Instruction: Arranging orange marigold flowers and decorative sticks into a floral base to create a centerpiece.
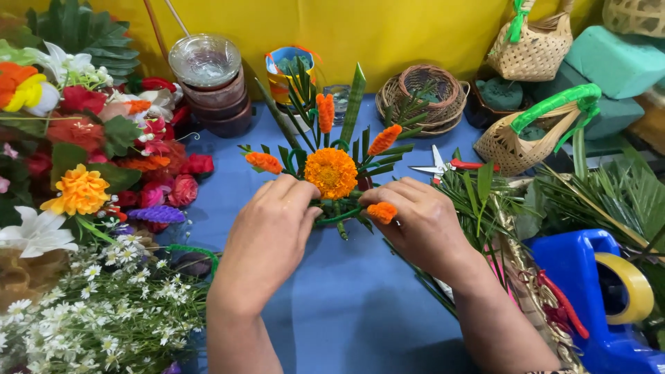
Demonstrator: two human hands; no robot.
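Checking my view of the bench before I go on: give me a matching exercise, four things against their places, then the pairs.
Things:
1. scissors
2. roll of yellow tape
3. stack of bowls
4. small orange flower

Places:
A. at the right hand's fingertips
B. far left of the blue table, by the yellow wall
C. on the blue plastic container, right edge
D. on the table beyond the right hand, beside the green leaves

Pairs: 1-D, 2-C, 3-B, 4-A
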